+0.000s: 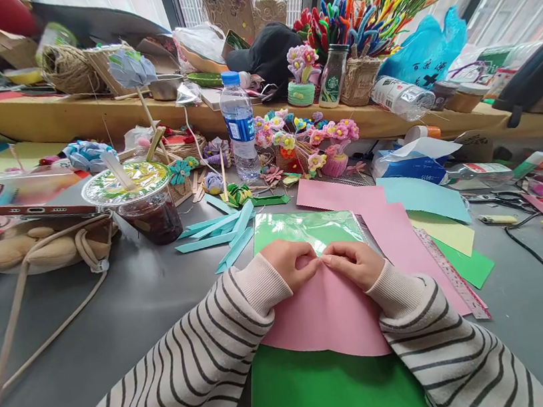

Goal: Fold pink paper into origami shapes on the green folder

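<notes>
A sheet of pink paper (pixel 328 317) is pinched at its far edge by both hands, with a crease running down its middle. My left hand (pixel 291 265) is closed on the paper just left of the crease. Right beside it, my right hand (pixel 354 262) grips the same edge, thumb and finger pressed together. Beneath lies a green sheet (pixel 329 397), and beyond the hands its far part shows under clear plastic (pixel 304 222). More pink paper (pixel 398 239) lies to the right, with a patterned ruler (pixel 450 272) along it.
Folded turquoise strips (pixel 229 229) lie left of the green sheet, near a lidded cup of dark drink (pixel 149 214). A water bottle (pixel 240 130) stands behind. Scissors (pixel 503 199) and a black cable (pixel 542 260) are at right; a crowded wooden shelf (pixel 188 111) spans the back.
</notes>
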`<action>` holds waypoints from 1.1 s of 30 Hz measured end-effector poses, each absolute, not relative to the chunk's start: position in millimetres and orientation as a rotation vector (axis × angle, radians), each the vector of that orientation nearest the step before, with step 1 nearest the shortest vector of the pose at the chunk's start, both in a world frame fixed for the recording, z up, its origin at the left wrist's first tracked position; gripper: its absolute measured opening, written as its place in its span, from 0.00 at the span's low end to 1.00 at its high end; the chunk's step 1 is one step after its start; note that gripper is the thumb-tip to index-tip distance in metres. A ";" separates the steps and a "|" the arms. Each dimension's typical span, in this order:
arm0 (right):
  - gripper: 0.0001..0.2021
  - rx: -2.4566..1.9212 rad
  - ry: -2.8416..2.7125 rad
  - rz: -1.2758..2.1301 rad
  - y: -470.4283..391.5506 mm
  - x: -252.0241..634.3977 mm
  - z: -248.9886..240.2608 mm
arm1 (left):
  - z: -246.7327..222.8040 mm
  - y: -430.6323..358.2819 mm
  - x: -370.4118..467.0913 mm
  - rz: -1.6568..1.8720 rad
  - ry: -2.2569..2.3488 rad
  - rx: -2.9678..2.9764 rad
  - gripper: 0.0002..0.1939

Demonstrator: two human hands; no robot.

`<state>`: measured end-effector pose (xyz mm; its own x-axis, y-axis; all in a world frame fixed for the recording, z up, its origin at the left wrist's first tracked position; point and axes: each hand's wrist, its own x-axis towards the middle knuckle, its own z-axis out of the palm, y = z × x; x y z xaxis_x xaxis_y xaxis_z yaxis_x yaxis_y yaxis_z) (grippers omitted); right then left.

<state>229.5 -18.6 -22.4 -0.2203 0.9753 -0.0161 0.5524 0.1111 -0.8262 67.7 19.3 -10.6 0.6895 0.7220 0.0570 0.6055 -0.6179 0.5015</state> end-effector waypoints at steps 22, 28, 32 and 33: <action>0.12 -1.414 -1.691 1.185 -16.7 229.1 -20.3 | -15.2 17.3 69.3 0.564 0.968 2.653 0.12; 0.13 -1.480 -1.726 1.088 -17.6 244.4 -10.6 | -12.9 26.3 62.3 0.580 0.953 2.296 0.11; 0.16 -1.447 -1.442 0.937 -17.0 276.5 -1.8 | -10.1 34.6 56.2 0.719 1.107 2.165 0.12; 0.18 -1.369 -1.386 1.035 -16.9 282.3 -0.7 | -9.8 36.4 55.2 0.754 1.149 2.121 0.13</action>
